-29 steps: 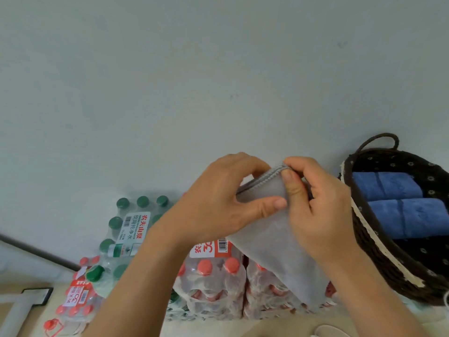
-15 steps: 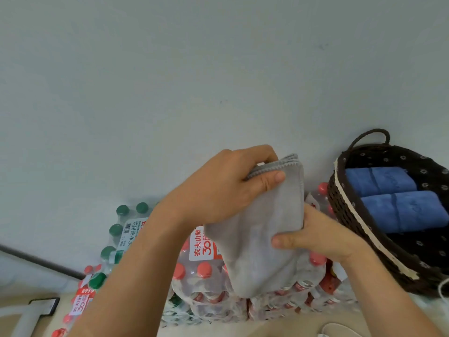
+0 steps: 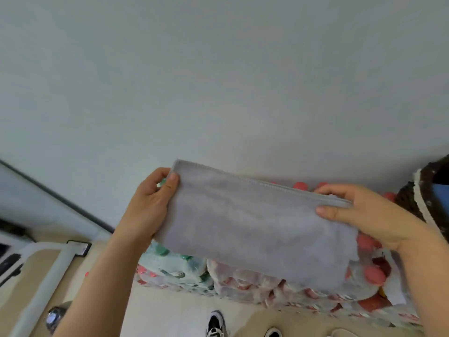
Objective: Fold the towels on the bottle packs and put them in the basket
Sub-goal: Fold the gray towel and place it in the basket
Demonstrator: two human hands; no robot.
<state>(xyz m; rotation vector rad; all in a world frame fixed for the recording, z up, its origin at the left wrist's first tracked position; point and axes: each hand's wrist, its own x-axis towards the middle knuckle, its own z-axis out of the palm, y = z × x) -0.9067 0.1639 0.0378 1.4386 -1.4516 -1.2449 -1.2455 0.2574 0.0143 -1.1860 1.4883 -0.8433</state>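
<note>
A grey towel [image 3: 255, 227], folded into a long strip, is stretched out in the air above the bottle packs [image 3: 243, 285]. My left hand [image 3: 150, 205] pinches its upper left corner between thumb and fingers. My right hand [image 3: 362, 212] grips its right end, thumb on the front. The dark woven basket [image 3: 422, 205] with a pale rim shows at the right edge, with a bit of blue towel [image 3: 441, 194] inside. The towel hides most of the packs' tops.
A plain pale wall fills the upper view. The shrink-wrapped packs have red and green caps and stand on a beige floor. A shoe [image 3: 216, 324] is below the packs. White furniture [image 3: 48, 271] stands at the lower left.
The towel was bunched between both hands near the basket. My hands have moved apart and spread it into a wide strip. The view has shifted so the basket now sits at the right edge.
</note>
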